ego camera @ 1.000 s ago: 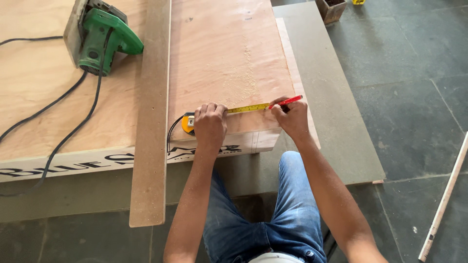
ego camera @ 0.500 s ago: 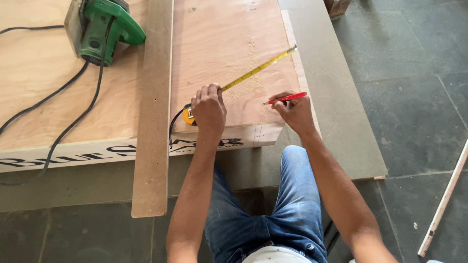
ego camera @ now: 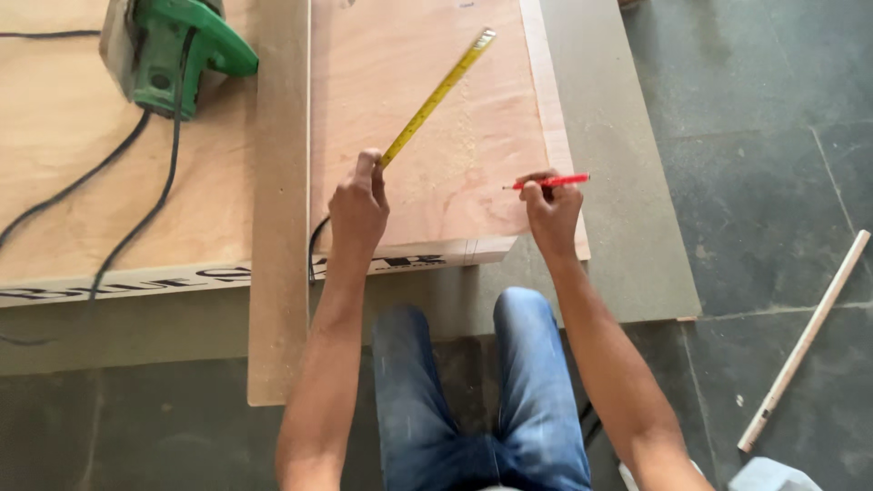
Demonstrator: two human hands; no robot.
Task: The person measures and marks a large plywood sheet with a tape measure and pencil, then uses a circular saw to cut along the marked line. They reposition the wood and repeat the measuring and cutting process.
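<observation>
Item one: my left hand, centre of the frame, closed over the case of a tape measure, the case itself hidden under my fingers; I judge the grip pins it to the board so the blade keeps its line. Item two: the yellow tape blade, running out from that hand on a slant to its end hook near the top middle of the frame, lying flat on the plywood sheet. Item three: my right hand, right of centre, pinched narrow around a red pencil held level, tip pointing left and just above the wood near the sheet's right edge, likely poised there to mark. Item four: the plywood sheet, pale and reddish, a little sawdust on it, its near edge just beyond my knees and its right edge close to my pencil hand. Item five: a long wooden plank lying straight down the frame along the sheet's left side, overhanging toward me, probably a guide. Item six: a green power saw, upper left, parked well apart from both hands, its black cords trailing to the lower left. Item seven: a grey board under the sheet, its bare margin showing on the right. Item eight: a thin wooden strip on the dark floor, lower right. Open room: the sheet between my hands is bare; the plank fences the left.
</observation>
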